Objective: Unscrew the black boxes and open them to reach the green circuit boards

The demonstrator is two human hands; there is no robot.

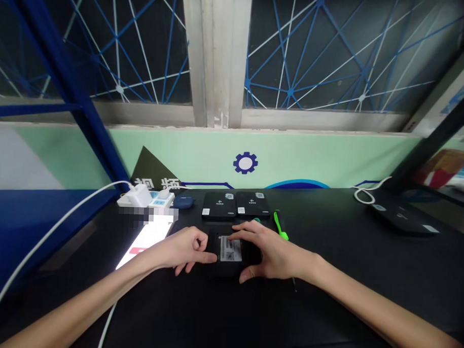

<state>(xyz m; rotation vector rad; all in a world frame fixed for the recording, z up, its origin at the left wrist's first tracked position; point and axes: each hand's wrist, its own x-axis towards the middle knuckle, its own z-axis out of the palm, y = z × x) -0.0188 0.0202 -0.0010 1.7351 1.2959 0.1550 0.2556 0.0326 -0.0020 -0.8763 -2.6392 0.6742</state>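
Observation:
A flat black box (214, 243) with a white printed label and a square code lies in front of me, on the black table. My left hand (187, 247) is at its left edge, index finger curled and thumb laid on the box. My right hand (265, 250) spans the right side, its fingers reaching over the label and its thumb at the near side. Just behind stand two similar black boxes, one on the left (218, 205) and one on the right (253, 203). A bright green-handled tool (279, 224) lies beyond my right hand.
Left of my hands lies a lit phone (149, 239). Behind it are a white power strip (160, 198) with a charger (139, 195) and a dark blue case (184, 202). Another black device (403, 216) and a white cable (364, 195) lie at the right. A white cord (47, 228) runs along the left.

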